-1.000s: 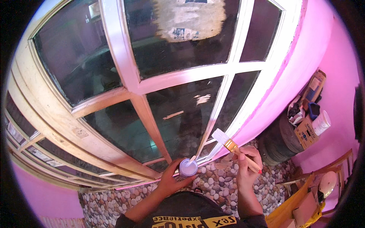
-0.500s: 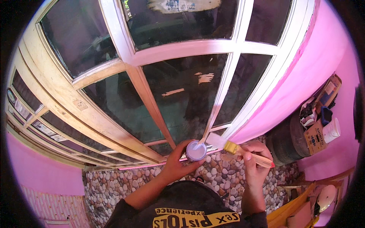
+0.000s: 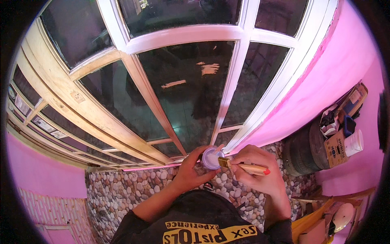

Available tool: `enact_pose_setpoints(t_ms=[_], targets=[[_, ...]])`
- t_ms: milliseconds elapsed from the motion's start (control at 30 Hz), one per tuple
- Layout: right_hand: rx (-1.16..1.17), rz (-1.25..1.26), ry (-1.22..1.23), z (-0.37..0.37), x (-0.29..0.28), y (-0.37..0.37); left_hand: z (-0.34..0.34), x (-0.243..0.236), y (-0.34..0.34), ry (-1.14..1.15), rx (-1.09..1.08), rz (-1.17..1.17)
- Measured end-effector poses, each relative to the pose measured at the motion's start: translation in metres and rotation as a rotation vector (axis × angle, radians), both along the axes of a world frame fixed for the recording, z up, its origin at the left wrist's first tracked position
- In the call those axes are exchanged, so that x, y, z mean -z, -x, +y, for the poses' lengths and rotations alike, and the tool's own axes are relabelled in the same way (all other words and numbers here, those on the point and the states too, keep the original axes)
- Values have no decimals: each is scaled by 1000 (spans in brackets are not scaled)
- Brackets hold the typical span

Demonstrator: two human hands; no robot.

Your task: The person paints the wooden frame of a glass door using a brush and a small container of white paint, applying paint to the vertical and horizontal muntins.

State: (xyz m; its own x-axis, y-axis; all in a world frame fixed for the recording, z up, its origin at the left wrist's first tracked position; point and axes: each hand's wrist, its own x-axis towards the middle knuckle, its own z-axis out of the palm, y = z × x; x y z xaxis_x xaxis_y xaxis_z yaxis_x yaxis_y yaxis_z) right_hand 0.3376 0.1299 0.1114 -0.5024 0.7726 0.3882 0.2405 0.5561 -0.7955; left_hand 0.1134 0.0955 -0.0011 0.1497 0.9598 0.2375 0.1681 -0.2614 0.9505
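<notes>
My left hand (image 3: 191, 166) holds a small round paint container (image 3: 210, 153) with pale lilac-white paint and a thin wooden stick in it. My right hand (image 3: 256, 166) grips a flat paintbrush (image 3: 248, 166) with a wooden handle, red at its tip; its bristles are dipped into the container. Both hands are low, in front of a wood-framed glass window (image 3: 183, 101), painted white on the right and worn cream on the left, with light patches on the middle pane.
A pink wall (image 3: 308, 101) runs along the right. Beside it are stacked tyres (image 3: 300, 152), a cardboard box (image 3: 335, 152), a white bucket (image 3: 353, 142) and odds and ends. Wooden pieces (image 3: 313, 227) lie at the lower right. The floor (image 3: 122, 191) has a pebble pattern.
My right hand has brought the brush left and down from beside the container into it. The container has risen slightly in the view, and the window has shifted upward.
</notes>
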Motion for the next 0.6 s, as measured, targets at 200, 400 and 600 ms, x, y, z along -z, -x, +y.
enact_pose_setpoints(t_ms=[200, 400, 600], targets=[[-58, -31, -10, 6, -1, -4, -3, 0, -10, -51, -21, 35], [-52, 7, 31, 9, -1, -13, -1, 1, -14, -43, -17, 3], [39, 192, 217, 14, 13, -15, 4, 3, -13, -29, -33, 5]])
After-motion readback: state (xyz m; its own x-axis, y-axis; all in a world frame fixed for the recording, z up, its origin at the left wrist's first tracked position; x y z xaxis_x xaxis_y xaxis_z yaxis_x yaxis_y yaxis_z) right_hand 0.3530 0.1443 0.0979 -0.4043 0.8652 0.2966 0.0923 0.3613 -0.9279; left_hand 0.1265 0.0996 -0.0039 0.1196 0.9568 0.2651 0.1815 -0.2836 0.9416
